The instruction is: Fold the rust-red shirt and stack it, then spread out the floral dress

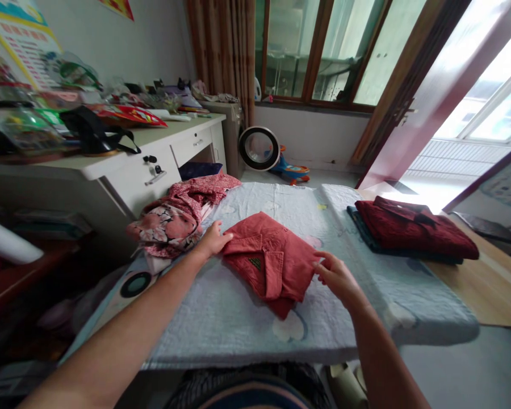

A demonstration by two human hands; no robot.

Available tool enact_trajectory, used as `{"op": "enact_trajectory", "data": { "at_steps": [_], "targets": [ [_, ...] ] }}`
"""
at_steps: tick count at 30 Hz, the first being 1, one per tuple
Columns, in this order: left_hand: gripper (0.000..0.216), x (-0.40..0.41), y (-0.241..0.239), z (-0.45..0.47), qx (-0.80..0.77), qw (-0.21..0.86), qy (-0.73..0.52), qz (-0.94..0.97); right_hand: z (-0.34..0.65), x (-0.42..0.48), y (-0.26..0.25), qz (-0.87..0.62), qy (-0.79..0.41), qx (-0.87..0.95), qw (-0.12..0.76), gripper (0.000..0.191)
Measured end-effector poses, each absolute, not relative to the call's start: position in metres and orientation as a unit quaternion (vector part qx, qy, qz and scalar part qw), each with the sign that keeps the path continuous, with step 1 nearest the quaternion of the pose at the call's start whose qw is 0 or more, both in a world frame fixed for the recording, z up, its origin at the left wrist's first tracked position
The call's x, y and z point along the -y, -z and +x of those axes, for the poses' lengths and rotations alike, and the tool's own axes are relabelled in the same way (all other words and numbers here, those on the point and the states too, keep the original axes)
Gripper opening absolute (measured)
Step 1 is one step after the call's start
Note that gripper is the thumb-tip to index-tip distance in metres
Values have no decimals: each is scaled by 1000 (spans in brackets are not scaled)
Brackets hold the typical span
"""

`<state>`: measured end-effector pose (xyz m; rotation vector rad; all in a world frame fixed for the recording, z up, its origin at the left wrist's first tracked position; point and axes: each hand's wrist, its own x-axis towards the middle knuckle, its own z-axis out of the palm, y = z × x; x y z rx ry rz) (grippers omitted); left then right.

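Note:
A coral-red collared shirt, folded into a compact bundle, lies on the pale blue cloth in front of me. Its collar and a dark neck label face toward me. My left hand is closed at the shirt's left corner, thumb against the fabric. At the right corner, the thumb and fingers of my right hand pinch the edge. The shirt's underside is hidden.
Rumpled pink floral clothes are heaped at the left edge of the cloth-covered surface. Folded dark red and dark teal garments are stacked at the right. A cluttered white desk stands to the left, with a washing machine door open beyond it.

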<state>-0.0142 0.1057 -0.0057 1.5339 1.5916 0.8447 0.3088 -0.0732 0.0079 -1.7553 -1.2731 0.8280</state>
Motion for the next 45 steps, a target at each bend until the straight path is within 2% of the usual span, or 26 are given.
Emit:
{"op": "enact_trajectory", "data": {
  "at_steps": [3,6,9,12,16,22,25,29,32,35,38,45],
  "targets": [
    [65,-80,-4,-27,-620,492,-377,481,320,48,-15,-706,-227,553,381,40],
    [46,-50,-16,-34,-532,664,-407,332,319,19,-20,-715,-177,574,357,36],
    [23,-23,-22,-33,-479,761,-376,224,311,-8,-24,-724,-166,596,305,34],
    [18,-4,-22,-22,-450,806,-341,177,301,-29,-29,-736,-214,580,277,34],
    [21,8,-18,0,-440,814,-341,165,293,-48,-31,-745,-305,534,257,27],
    [22,12,-15,26,-470,779,-383,160,293,-57,-26,-725,-414,487,258,35],
    [32,16,-13,34,-468,749,-420,209,299,-54,-26,-709,-454,469,266,36],
    [48,20,-13,39,-450,729,-437,275,311,-38,-30,-651,-567,399,309,36],
    [46,13,-18,39,-445,717,-434,316,317,-18,-33,-610,-616,353,351,32],
    [41,-5,-26,38,-424,708,-437,357,319,8,-32,-583,-615,338,409,30],
    [39,-33,-34,35,-400,715,-401,409,316,34,-27,-535,-617,341,465,37],
    [50,-110,-36,42,-390,728,-233,513,293,85,-10,-534,-629,297,481,43]
  ]
}}
